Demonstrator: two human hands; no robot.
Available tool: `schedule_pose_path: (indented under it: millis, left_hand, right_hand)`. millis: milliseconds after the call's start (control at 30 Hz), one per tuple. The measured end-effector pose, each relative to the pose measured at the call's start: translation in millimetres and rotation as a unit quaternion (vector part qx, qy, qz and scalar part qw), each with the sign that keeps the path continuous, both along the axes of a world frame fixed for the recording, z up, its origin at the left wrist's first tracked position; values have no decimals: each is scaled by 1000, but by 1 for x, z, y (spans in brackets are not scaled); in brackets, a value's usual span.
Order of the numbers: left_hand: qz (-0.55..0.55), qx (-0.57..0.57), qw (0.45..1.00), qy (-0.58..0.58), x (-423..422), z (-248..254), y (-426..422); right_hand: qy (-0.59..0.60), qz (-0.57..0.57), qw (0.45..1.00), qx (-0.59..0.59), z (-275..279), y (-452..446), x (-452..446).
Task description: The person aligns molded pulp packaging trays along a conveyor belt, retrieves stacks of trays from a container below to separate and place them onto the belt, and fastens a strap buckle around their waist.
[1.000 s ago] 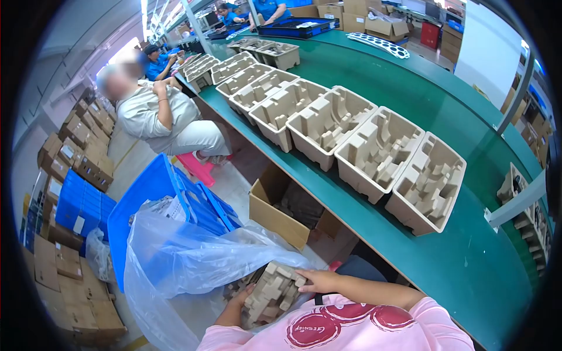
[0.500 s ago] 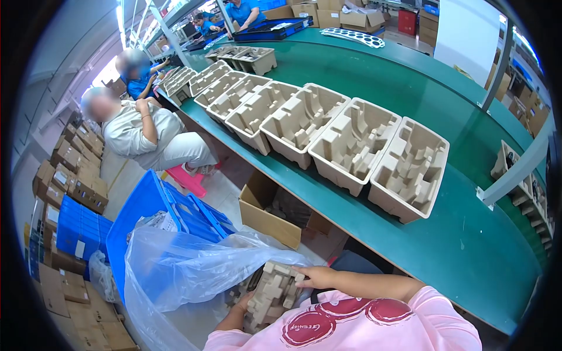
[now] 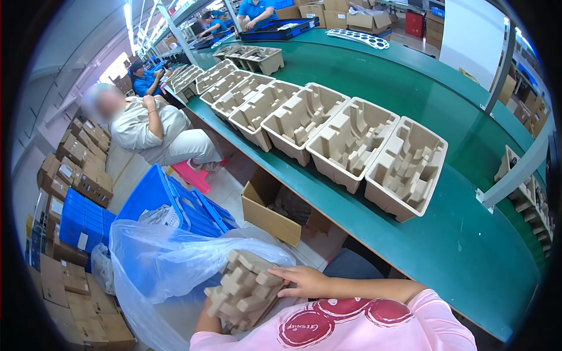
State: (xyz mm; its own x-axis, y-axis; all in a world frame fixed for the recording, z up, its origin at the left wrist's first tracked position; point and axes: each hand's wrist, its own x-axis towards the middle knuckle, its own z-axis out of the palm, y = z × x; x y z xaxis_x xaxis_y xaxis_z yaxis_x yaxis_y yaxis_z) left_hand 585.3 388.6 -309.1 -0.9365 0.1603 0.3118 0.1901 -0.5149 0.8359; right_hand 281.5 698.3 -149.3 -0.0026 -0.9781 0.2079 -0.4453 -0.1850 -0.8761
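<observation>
A beige moulded pulp tray point(image 3: 249, 292), its blocky side facing up, is held in front of my body over a clear plastic bag. My right hand point(image 3: 304, 282) grips its right edge, with fingers reaching over the blocks. My left forearm point(image 3: 206, 322) comes up at the tray's lower left; the left hand is hidden behind the tray, which it supports. The clear plastic bag point(image 3: 175, 257) spreads open below and to the left. On the bench, a row of deeper pulp trays point(image 3: 407, 167) stands with their hollow sides up.
The green bench point(image 3: 468, 245) runs diagonally to my right. A blue crate point(image 3: 143, 196) stands beside the bag, and an open cardboard box point(image 3: 269, 207) sits under the bench edge. A seated person point(image 3: 152, 126) is at the left; others in blue work farther back. A metal post point(image 3: 515, 164) rises at right.
The pulp tray has moved left and been raised and turned, covering my left hand. My right hand has shifted slightly left with it. The view has shifted slightly.
</observation>
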Motion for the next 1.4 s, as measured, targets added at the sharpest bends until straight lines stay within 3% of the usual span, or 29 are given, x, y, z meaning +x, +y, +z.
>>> schedule_pose_path:
  millis: [33, 67, 267, 367, 533, 633, 700, 800, 900, 967, 1000, 1033, 1100, 1200, 1300, 1367, 1400]
  left_hand:
    - [-26, 27, 996, 78, -6, 8, 16]
    - [-24, 25, 996, 80, -14, 16, 31]
    - [136, -50, 976, -161, -48, 121, 39]
    - [214, -82, 934, -274, -61, 177, 40]
    - [326, -135, 822, -447, -102, 262, 73]
    - [365, -122, 841, -381, -138, 322, 125]
    - [350, -206, 866, -292, -151, 336, 130]
    - [184, -269, 917, -231, -169, 360, 123]
    - [121, -297, 942, -100, -212, 393, 144]
    - [53, -305, 949, -67, -245, 408, 171]
    - [111, -232, 966, 14, -260, 415, 205]
    - [168, -151, 970, 91, -275, 418, 237]
    - [133, -155, 973, 110, -301, 391, 246]
    - [122, -190, 964, 142, -319, 343, 292]
    - [126, -225, 951, 172, -337, 306, 357]
    - [5, -309, 939, -152, -333, 281, 360]
    - [-2, -307, 940, -150, -336, 266, 362]
  right_hand:
    - [-7, -23, 998, -53, 7, 2, -1]
    - [-5, -22, 998, -54, 12, 5, -2]
    - [-111, -172, 979, -14, 22, 24, -12]
    - [-176, -315, 932, -42, 11, 31, -23]
    - [-319, -373, 869, -57, 33, 48, -43]
    - [-398, -388, 825, -101, 57, 69, -53]
    - [-473, -410, 767, -140, 76, 92, -60]
    - [-456, -453, 732, -226, 100, 132, -75]
    - [-476, -490, 657, -319, 98, 184, -94]
    - [-534, -507, 574, -358, 81, 222, -102]
    - [-560, -506, 534, -381, 75, 240, -104]
    - [-585, -501, 493, -405, 71, 257, -102]
    - [-512, -586, 487, -398, 86, 299, -82]
    - [-465, -599, 452, -469, 70, 351, -47]
    - [-492, -715, 352, -351, 40, 396, -20]
    - [-464, -749, 448, -153, 18, 431, 15]
    - [-479, -746, 436, -156, 31, 437, 27]
